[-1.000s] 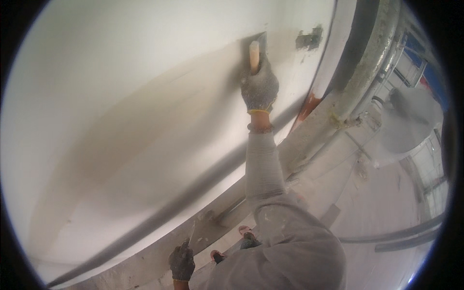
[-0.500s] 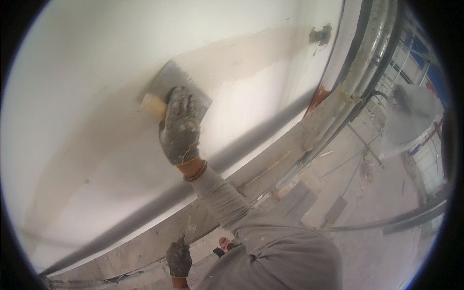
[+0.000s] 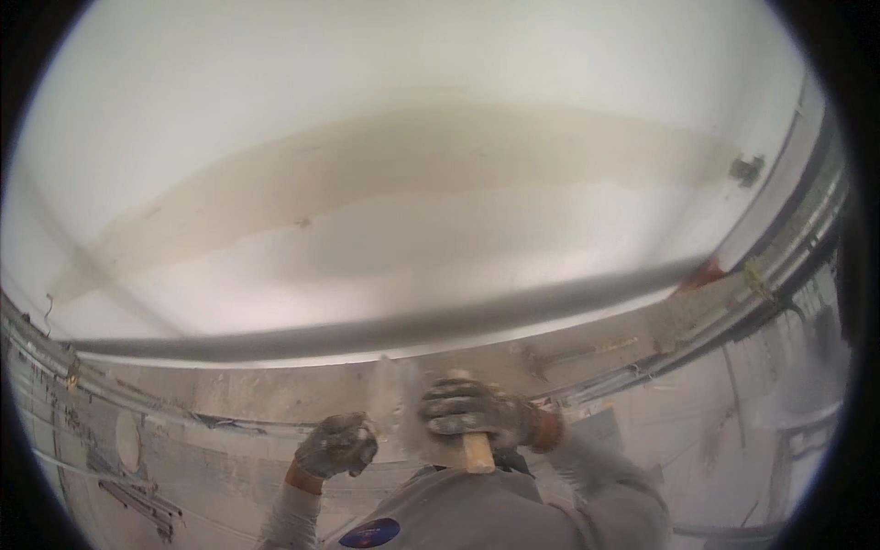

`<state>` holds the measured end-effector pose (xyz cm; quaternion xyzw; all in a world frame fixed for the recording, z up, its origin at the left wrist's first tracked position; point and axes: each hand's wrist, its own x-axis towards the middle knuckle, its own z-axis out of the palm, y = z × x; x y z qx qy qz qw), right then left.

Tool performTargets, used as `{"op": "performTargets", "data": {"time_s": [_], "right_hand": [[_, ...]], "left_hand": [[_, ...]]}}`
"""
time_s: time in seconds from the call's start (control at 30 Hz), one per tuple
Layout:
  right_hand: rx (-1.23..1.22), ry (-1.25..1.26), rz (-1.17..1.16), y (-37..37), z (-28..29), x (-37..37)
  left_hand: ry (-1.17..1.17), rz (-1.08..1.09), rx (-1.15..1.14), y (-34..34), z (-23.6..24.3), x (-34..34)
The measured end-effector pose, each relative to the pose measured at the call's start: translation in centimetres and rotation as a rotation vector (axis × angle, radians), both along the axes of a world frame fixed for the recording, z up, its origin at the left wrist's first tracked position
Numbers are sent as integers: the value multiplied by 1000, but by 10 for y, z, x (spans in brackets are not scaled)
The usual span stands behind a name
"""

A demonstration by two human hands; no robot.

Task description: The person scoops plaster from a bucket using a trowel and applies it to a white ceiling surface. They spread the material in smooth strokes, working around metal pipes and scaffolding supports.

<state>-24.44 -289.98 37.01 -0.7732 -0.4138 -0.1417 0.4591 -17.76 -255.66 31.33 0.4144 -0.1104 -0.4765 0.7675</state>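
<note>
At about 6 o'clock, close to the chest, the gloved right hand is clenched around a trowel's wooden handle while the gloved left hand, curled closed, meets its blade, seemingly steadying it below the freshly skimmed wall.

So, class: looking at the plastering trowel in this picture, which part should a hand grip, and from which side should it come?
Grip the wooden handle, the rounded stub on the back of the trowel. It sticks out toward the person, so come from the person's side and wrap the fingers round it, as the right hand does. The thin flat blade offers only edges. The left hand sits beside the blade.
</note>
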Motion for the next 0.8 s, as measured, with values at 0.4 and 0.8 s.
{"op": "performTargets", "data": {"time_s": [0.4,0.8], "right_hand": [[1417,706,-397,-29,-137,-93],[1988,866,135,-31,-70,-149]], "left_hand": [[-1226,457,385,-99,60,13],[-2067,-12,799,-209,11,46]]}}
